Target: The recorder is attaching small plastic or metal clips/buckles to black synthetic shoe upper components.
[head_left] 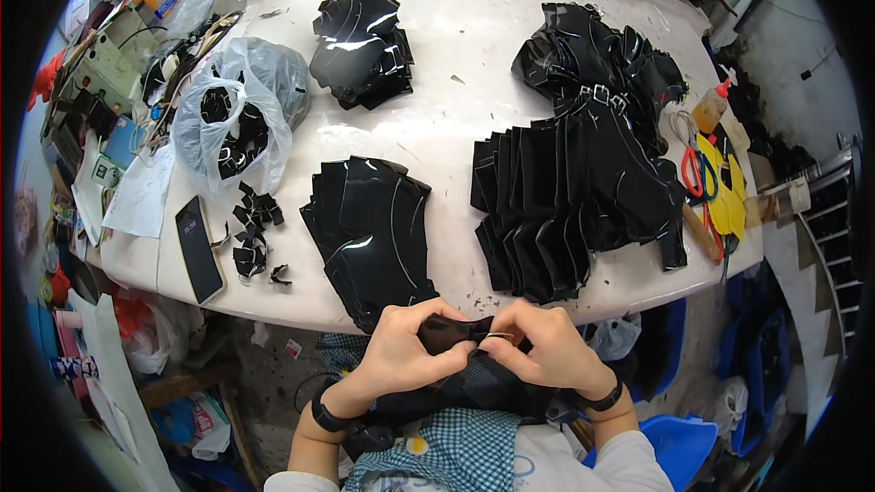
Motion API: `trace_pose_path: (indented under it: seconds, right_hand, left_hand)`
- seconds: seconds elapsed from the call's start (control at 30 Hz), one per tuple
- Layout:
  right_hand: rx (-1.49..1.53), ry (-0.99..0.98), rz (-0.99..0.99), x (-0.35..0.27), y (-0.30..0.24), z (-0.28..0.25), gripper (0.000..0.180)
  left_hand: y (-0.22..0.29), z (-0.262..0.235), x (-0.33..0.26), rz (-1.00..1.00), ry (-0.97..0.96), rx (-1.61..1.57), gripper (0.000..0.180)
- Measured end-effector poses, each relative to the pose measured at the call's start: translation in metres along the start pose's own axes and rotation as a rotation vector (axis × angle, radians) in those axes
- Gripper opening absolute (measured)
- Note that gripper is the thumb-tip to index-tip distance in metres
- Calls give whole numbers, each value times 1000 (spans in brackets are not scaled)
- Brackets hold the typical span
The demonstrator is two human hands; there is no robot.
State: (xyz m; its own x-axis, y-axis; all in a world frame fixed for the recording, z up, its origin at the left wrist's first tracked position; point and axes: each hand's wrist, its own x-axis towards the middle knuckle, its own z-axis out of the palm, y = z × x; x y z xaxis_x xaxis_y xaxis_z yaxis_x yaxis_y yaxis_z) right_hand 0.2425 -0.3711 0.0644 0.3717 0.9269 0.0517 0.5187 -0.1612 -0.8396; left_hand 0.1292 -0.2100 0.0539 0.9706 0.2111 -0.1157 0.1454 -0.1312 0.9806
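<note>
Close to my body, just off the table's near edge, I hold a glossy black leather-like piece [447, 333] between both hands. My left hand [401, 353] pinches its left part with thumb and fingers. The fingers of my right hand [553, 348] are closed on its right end, where a thin pale edge shows. Right beyond my left hand lies a fanned stack of shiny black cut pieces [378, 228]. Farther right sits a larger row of overlapping black pieces [533, 210], with small metal buckles [602, 96] at its upper part.
The white table [456, 141] also bears two far stacks of black pieces [360, 59], a plastic bag of buckled straps [241, 114], small black scraps [253, 251] and a phone [199, 251]. Scissors [700, 169] and a glue bottle [711, 109] lie right. Blue bins [670, 446] stand below.
</note>
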Motion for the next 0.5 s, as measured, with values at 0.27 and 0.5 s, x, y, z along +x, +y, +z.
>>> trace_pose_path:
  seconds: [0.27, 0.5]
  right_hand:
    - [152, 38, 13, -1, 6, -2, 17]
    - [-26, 180, -39, -9, 15, 2, 18]
  left_hand:
    - [2, 12, 1, 0, 44, 57, 20]
    - [-6, 21, 6, 148, 86, 100, 16]
